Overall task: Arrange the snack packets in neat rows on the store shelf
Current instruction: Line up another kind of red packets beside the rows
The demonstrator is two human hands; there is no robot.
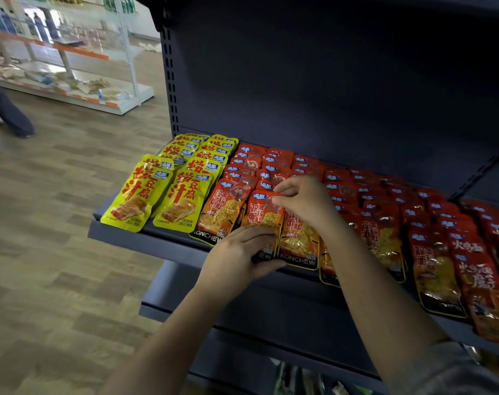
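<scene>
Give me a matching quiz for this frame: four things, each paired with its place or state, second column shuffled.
Things
1. yellow packets
2. orange packet
3. left hand
4. right hand

Places or states
A. pinches the held packet's top edge
B. two rows at the left end of the shelf
C. holds the held packet's bottom end
D. held between both hands at the shelf's front edge

Pairs: 1-B, 2-D, 3-C, 4-A
</scene>
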